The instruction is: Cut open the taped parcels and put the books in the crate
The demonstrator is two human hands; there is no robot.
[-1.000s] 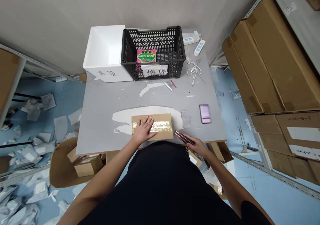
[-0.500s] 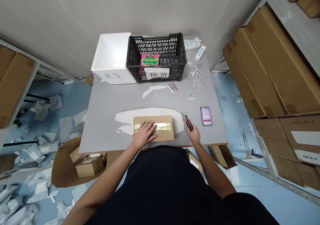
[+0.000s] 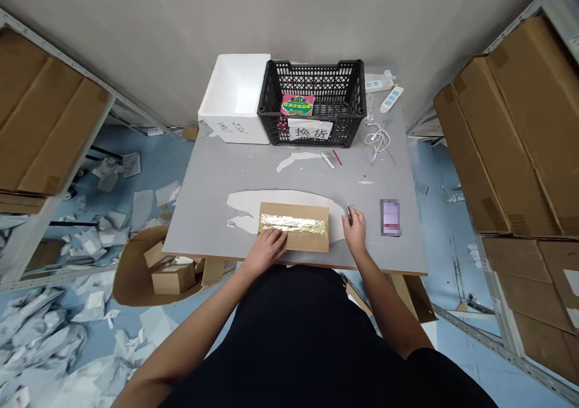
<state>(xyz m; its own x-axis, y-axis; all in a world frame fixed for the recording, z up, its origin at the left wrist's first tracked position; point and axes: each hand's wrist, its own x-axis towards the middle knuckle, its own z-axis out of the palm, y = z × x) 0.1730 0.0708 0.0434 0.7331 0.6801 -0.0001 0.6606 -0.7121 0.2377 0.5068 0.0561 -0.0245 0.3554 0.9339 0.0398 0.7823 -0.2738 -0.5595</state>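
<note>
Head camera looks straight down at our two arms and a gray table, and we stand at its near edge. Our left hand lies open on the near edge of a flat cardboard parcel, its fingers resting there without clamping anything. The parcel sits flat near the table's front edge, partly over a white patch, with a band of gold tape running lengthwise across it. Our right hand is just beside the parcel's right end, closed on a red-and-black utility knife — only its tip shows past the fingers. Farther right lies a card, too blurred to read. Against the wall, a black plastic basket holds a bright booklet, with a paper sign in Chinese on its front, and a white foam box touches its left side. To the basket's right are a power strip and a white cable. Below the table, small boxes sit in an open carton among paper scraps on the blue floor — stacked cartons fill the shelves at right.
</note>
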